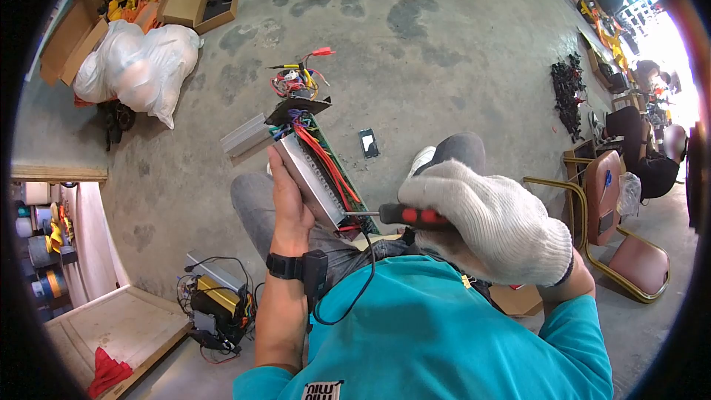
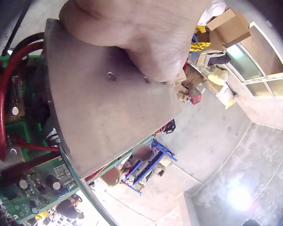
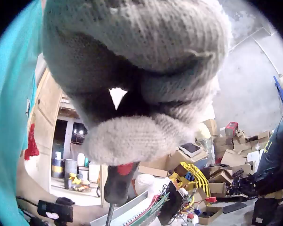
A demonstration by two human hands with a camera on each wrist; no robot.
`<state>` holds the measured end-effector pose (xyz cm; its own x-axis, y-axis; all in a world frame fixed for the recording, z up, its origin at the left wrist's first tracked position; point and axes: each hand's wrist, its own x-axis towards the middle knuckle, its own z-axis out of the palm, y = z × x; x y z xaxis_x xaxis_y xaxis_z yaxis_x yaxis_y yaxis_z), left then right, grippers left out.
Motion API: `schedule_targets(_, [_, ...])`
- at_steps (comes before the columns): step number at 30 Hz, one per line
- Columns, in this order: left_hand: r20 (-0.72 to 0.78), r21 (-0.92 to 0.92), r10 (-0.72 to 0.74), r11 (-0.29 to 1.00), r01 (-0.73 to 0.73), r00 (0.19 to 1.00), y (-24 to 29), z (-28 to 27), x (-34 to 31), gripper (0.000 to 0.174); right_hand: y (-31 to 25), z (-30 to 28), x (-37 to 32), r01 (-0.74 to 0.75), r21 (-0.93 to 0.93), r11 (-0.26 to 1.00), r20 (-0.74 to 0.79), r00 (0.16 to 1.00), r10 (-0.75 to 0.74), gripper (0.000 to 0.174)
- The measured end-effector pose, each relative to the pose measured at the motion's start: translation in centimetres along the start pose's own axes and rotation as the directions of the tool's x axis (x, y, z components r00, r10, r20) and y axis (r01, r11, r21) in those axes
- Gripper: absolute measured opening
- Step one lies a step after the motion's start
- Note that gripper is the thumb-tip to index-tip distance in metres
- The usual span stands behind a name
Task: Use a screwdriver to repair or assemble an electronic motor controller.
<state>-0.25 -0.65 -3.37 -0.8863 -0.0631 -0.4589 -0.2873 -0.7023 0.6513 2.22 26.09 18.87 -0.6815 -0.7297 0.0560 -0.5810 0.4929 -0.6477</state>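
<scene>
A long electronic unit (image 1: 315, 170), with a metal side plate (image 2: 113, 103), green circuit board (image 2: 52, 188) and red wires, lies across the person's lap, tilted. The bare left hand (image 1: 291, 204) holds it from its left side, palm against the plate; its other fingers are hidden behind the unit. In a white knitted glove, the right hand (image 1: 485, 215) grips a screwdriver (image 1: 411, 214) by its red and black handle. The screwdriver's shaft points left, its tip at the near end of the metal strip beside the board. From the right wrist, gloved fingers (image 3: 137, 141) wrap the handle.
Loose wires (image 1: 300, 81) with a red connector stick out at the unit's far end. A small dark rectangular piece (image 1: 369, 144) lies on the floor ahead. Another yellow unit (image 1: 218, 300) with cables sits at left. A chair (image 1: 641, 263) stands at right; white bags (image 1: 141, 67) lie upper left.
</scene>
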Motion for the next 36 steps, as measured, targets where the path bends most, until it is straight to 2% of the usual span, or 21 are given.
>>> schedule_targets(2, [-0.002,0.01,-0.002,1.0,0.002,1.0,0.1,0.1,-0.2,0.074,-0.9,0.1,0.1,-0.255,-0.073,0.964,-0.022,0.967,0.254,0.051])
schedule_targets(3, [0.0,0.019,-0.003,1.0,0.003,1.0,0.2,0.2,-0.2,0.074,-0.9,0.2,0.1,-0.256,-0.074,0.964,-0.024,0.967,0.255,0.051])
schedule_targets(6, [0.044,0.003,0.0,1.0,0.0,0.999,0.3,-0.2,-0.2,0.071,-0.5,0.1,0.3,-0.248,-0.07,0.966,-0.061,0.968,0.244,0.052])
schedule_targets(8, [0.036,-0.005,0.008,1.0,-0.008,0.999,-0.1,-0.5,0.2,0.07,-0.3,-0.5,0.3,-0.054,-0.034,0.998,-0.032,0.998,0.052,0.051])
schedule_targets(12, [0.063,0.001,-0.004,1.0,0.004,0.998,0.0,-0.5,-0.1,0.07,0.3,-0.1,-0.1,0.009,-0.05,0.999,-0.012,1.0,-0.01,0.051])
schedule_targets(14, [0.024,-0.006,0.0,1.0,0.001,1.0,-0.1,0.0,0.0,0.072,-0.4,-0.1,0.1,-0.131,-0.043,0.99,-0.003,0.991,0.131,0.052])
schedule_targets(15, [-0.016,-0.012,0.002,1.0,-0.002,1.0,-0.1,0.1,0.0,0.074,-0.7,-0.1,0.2,-0.132,-0.042,0.99,-0.002,0.991,0.132,0.052])
schedule_targets(17, [-0.003,-0.005,-0.001,1.0,0.001,1.0,-0.2,-0.2,0.3,0.074,-1.1,-0.2,0.4,-0.335,-0.09,0.938,0.05,0.939,0.341,0.054])
schedule_targets(21, [-0.005,0.009,0.0,1.0,0.0,1.0,-0.3,-0.4,0.4,0.074,-0.2,-0.1,0.3,-0.22,-0.033,0.975,-0.047,0.975,0.219,0.054])
schedule_targets(23, [-0.001,-0.001,0.0,1.0,0.0,1.0,-0.3,-0.6,0.4,0.074,0.2,0.0,0.4,0.014,-0.017,1.0,-0.059,0.998,-0.015,0.054])
schedule_targets(27, [-0.032,-0.001,0.013,1.0,-0.013,0.999,0.1,0.6,-0.2,0.073,0.3,0.6,0.3,-0.012,-0.042,0.999,-0.03,0.999,0.01,0.055])
schedule_targets(29, [-0.019,-0.002,0.005,1.0,-0.005,1.0,0.2,0.4,-0.2,0.073,-0.3,0.5,0.5,-0.227,-0.008,0.974,-0.068,0.972,0.226,0.056])
schedule_targets(30, [-0.003,-0.004,-0.002,1.0,0.002,1.0,0.2,0.3,-0.2,0.073,-0.4,0.5,0.5,-0.25,-0.044,0.967,-0.08,0.966,0.246,0.057])
schedule_targets(34, [-0.013,0.006,0.0,1.0,0.0,1.0,0.2,0.3,-0.2,0.072,-0.1,0.2,0.6,-0.193,0.011,0.981,-0.094,0.977,0.193,0.056])
schedule_targets(36, [0.003,-0.007,0.009,1.0,-0.009,1.0,0.1,0.0,0.0,0.071,0.2,-0.1,0.6,-0.05,-0.051,0.997,-0.039,0.998,0.048,0.057])
